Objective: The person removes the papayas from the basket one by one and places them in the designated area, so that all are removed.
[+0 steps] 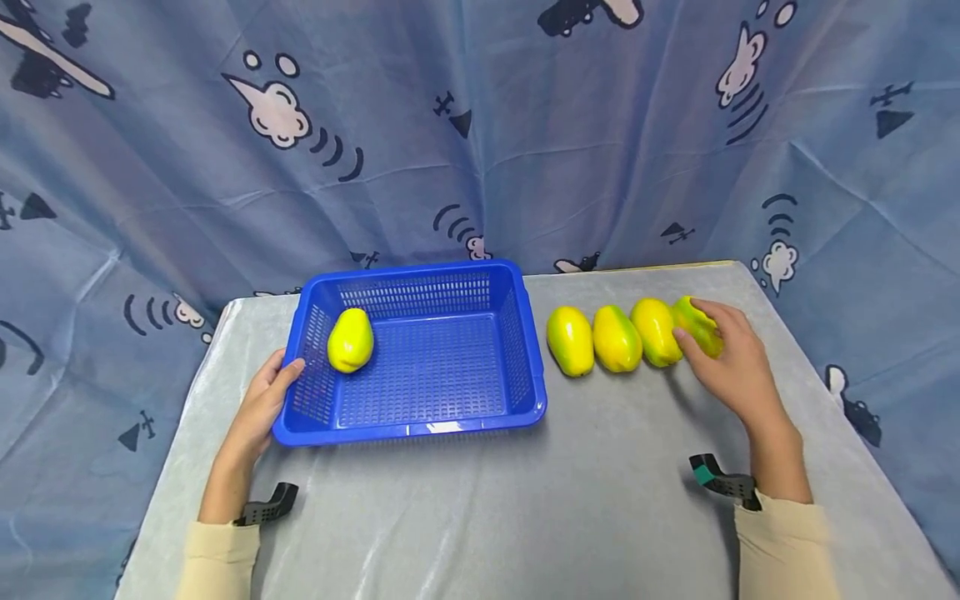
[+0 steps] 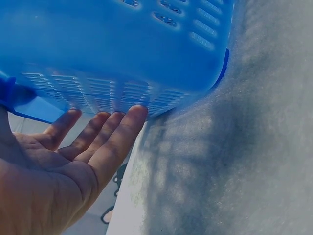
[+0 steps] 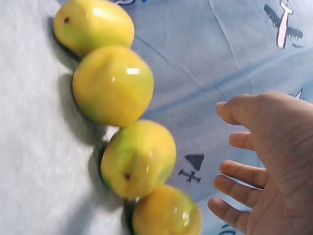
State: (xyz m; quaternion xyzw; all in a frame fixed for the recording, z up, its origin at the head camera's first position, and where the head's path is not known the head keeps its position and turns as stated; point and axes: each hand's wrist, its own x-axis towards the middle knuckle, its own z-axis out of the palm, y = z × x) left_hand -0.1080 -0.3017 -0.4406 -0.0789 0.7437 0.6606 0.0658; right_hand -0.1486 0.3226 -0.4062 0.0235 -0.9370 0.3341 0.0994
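A blue plastic basket (image 1: 420, 367) with slotted walls stands on the left half of the table, one yellow-green mango (image 1: 350, 340) inside near its left wall. The left hand (image 1: 262, 400) holds the basket's left side, thumb over the rim; in the left wrist view its fingers lie against the outer wall (image 2: 98, 90). Right of the basket, several mangoes sit in a row, among them the leftmost mango (image 1: 570, 341). Over the rightmost mango (image 1: 693, 325) hovers the right hand (image 1: 731, 358), its fingers spread and, in the right wrist view, apart from the fruit.
A pale grey cloth covers the table (image 1: 600, 500). Behind and around it hangs a blue printed curtain (image 1: 480, 125), close to the table's back edge. Each wrist wears a dark strap mount, such as the right mount (image 1: 723, 481).
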